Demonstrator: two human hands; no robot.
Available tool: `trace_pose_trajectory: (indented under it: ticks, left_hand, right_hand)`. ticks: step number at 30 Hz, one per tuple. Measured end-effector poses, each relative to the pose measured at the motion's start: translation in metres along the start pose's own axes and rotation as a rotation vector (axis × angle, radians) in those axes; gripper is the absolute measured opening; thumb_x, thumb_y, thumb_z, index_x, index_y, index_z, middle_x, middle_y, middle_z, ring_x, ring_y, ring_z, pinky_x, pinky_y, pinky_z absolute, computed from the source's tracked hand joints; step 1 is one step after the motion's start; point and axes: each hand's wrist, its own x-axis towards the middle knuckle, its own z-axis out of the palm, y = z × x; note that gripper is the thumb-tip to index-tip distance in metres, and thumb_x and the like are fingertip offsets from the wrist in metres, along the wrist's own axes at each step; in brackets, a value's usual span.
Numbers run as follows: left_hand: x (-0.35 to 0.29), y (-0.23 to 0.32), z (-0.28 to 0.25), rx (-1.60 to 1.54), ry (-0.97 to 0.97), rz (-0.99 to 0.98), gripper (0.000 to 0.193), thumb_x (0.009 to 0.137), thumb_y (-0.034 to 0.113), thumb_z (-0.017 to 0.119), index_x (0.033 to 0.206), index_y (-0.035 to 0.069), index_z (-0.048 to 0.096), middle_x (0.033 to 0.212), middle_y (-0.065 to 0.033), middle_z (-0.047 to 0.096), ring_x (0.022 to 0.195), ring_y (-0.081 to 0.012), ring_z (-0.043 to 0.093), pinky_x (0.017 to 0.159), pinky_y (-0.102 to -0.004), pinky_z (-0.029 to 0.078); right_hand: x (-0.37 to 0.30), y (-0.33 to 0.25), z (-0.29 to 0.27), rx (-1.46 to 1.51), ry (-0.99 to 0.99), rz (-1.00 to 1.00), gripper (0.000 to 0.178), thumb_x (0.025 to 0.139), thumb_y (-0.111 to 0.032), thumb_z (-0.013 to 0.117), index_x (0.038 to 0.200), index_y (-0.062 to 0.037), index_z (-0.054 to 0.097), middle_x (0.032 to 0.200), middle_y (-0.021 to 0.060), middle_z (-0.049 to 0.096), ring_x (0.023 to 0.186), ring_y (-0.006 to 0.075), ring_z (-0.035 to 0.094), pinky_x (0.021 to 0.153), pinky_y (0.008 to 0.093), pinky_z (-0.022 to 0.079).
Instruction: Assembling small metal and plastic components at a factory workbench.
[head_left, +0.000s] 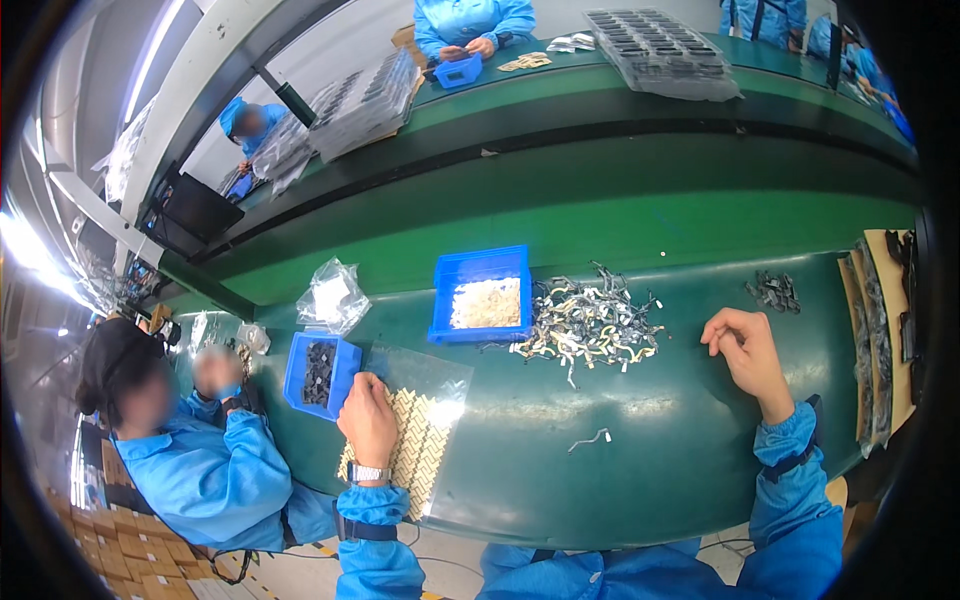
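Observation:
My left hand (368, 420) is closed, knuckles up, over the upper left part of a sheet of cream, zigzag-patterned small parts (415, 445) with a clear film around it. Whatever its fingers hold is hidden. Touching or nearly touching that hand is a blue bin (348, 372) of small dark pieces (318, 372). On the right, my right hand (745, 360) hovers over or rests on the table with curled fingers; nothing shows in them. Between the hands lies one short thin cable (590, 440) with a white end. Beyond it spreads a heap of short cables (590, 320), black, white and cream.
Left of the heap stands a blue bin (482, 252) of small cream pieces. A clear plastic bag (333, 297) lies farther left. Dark parts (775, 292) sit at right, near upright cardboard-backed packs (875, 340). A co-worker (210, 450) sits close on my left; others work across the green bench.

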Motion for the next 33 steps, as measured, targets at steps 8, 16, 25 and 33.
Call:
trace_pose_trajectory:
  ticks: [8, 16, 25, 33]
  left_hand:
    - [-0.002, -0.004, 0.005, -0.021, 0.030, 0.033, 0.010, 0.102, 0.015, 0.052, 0.101, 0.008, 0.058, 0.093, -0.0180, 0.069, 0.082, -0.0449, 0.065, 0.067, -0.0544, 0.046]
    - [-0.011, -0.006, 0.004, -0.112, 0.096, 0.002, 0.008, 0.102, 0.010, 0.050, 0.100, 0.005, 0.056, 0.091, -0.0192, 0.065, 0.085, -0.0451, 0.062, 0.071, -0.0521, 0.046]
    - [-0.017, -0.008, -0.015, -0.350, 0.006, 0.130, 0.013, 0.105, 0.010, 0.049, 0.098, 0.001, 0.055, 0.090, -0.0227, 0.063, 0.082, -0.0446, 0.062, 0.073, -0.0487, 0.048]
    - [0.050, 0.097, -0.080, -0.365, -0.192, 0.455, 0.007, 0.101, 0.003, 0.052, 0.096, -0.001, 0.056, 0.083, -0.0209, 0.060, 0.076, -0.0412, 0.060, 0.070, -0.0450, 0.048]
  right_hand:
    - [-0.001, 0.001, -0.002, 0.015, 0.000, 0.009, 0.022, 0.081, 0.007, 0.044, 0.080, 0.0032, 0.066, 0.066, 0.0072, 0.064, 0.063, 0.0118, 0.064, 0.058, 0.0252, 0.046]
    - [0.000, 0.002, 0.002, 0.016, -0.007, -0.008, 0.024, 0.084, 0.008, 0.044, 0.082, 0.0028, 0.068, 0.066, 0.0077, 0.065, 0.063, 0.0111, 0.064, 0.057, 0.0256, 0.046]
    - [-0.005, 0.007, -0.006, 0.064, 0.021, -0.034, 0.024, 0.084, 0.007, 0.045, 0.084, 0.0031, 0.068, 0.067, 0.0088, 0.065, 0.064, 0.0132, 0.065, 0.059, 0.0271, 0.049]
    - [0.001, 0.002, -0.007, 0.031, -0.053, -0.003, 0.021, 0.083, 0.006, 0.049, 0.087, 0.0019, 0.069, 0.064, 0.0074, 0.063, 0.064, 0.0124, 0.064, 0.059, 0.0262, 0.048]
